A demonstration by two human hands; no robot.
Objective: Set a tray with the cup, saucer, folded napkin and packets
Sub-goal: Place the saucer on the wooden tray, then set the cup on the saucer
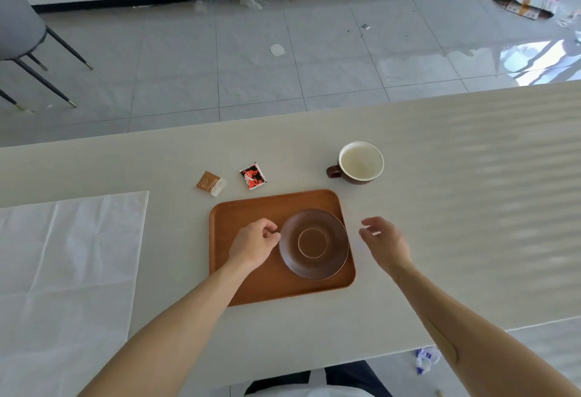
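Saucer (314, 244) sits on the tray (251, 283).
Left hand (255, 244) pinches its rim; right hand (385, 241) hovers open beside.

On the table (440, 208) the tray (251, 283) lies nearest the person with the saucer (314, 267) on its right half, the cup (361, 162) stands beyond its far right corner, two packets (232, 179) lie side by side beyond its far left edge, and the unfolded napkin (69, 264) lies well to its left.
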